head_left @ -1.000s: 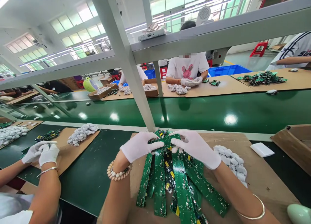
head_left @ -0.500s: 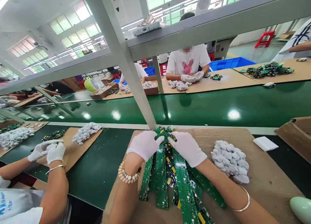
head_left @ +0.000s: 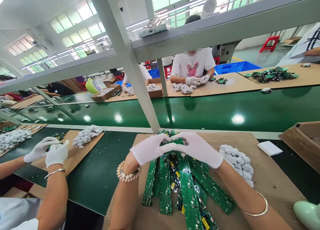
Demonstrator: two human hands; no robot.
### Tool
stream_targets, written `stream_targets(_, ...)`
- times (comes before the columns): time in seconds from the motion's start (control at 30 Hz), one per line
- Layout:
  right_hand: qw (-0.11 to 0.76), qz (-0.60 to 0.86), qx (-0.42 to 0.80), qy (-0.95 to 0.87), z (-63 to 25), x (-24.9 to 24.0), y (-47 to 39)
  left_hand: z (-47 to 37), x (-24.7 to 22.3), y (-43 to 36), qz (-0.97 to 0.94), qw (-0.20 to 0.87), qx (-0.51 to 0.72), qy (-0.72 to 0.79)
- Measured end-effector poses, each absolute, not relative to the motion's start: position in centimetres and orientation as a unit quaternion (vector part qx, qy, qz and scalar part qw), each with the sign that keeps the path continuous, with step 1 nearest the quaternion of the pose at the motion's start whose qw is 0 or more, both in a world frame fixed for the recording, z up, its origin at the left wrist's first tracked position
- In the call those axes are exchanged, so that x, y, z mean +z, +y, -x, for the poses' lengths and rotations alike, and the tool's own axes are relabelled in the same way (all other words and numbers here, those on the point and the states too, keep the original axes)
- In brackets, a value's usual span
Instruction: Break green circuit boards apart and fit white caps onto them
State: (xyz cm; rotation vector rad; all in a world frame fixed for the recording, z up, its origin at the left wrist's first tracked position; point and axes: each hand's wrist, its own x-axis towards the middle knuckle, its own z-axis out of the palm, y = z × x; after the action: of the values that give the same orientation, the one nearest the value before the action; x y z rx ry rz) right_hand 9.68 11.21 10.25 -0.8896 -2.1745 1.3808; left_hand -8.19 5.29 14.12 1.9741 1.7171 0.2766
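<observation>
My left hand (head_left: pixel 151 148), in a white glove, has its fingers closed on the left end of a green circuit board (head_left: pixel 175 142). The other end is gripped by my right hand (head_left: pixel 200 147), gloved in white too. The board is raised crosswise over a fanned pile of long green circuit board strips (head_left: pixel 188 193) lying on cardboard. Some boards in the pile carry yellow and black parts. Fingers cover both ends of the held board. To the right of my right hand sits a heap of small white rounded pieces (head_left: pixel 237 163).
A grey post (head_left: pixel 140 90) rises just behind the pile. Beyond runs a green conveyor (head_left: pixel 212 110). At right are a white block (head_left: pixel 270 148), a cardboard box (head_left: pixel 303 140) and a pale green object (head_left: pixel 308 210). A co-worker's gloved hands (head_left: pixel 51 150) work at left.
Both hands have turned and drawn slightly apart, now holding a board crosswise between them. Before, they were pinching at the far end of the pile. The view has shifted slightly.
</observation>
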Motion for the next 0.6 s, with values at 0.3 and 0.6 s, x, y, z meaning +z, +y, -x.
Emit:
stream_targets(0.3,0.267,0.364,0.462,-0.763,-9.5,10.3,11.0,9.6,14.1,5.8,-0.661,0.265,0.146,0.686)
stream_targets(0.6,0.303,0.454,0.244,-0.802,-7.6,7.5,11.2,6.3,13.9,5.9,-0.600,0.155,0.098,0.779)
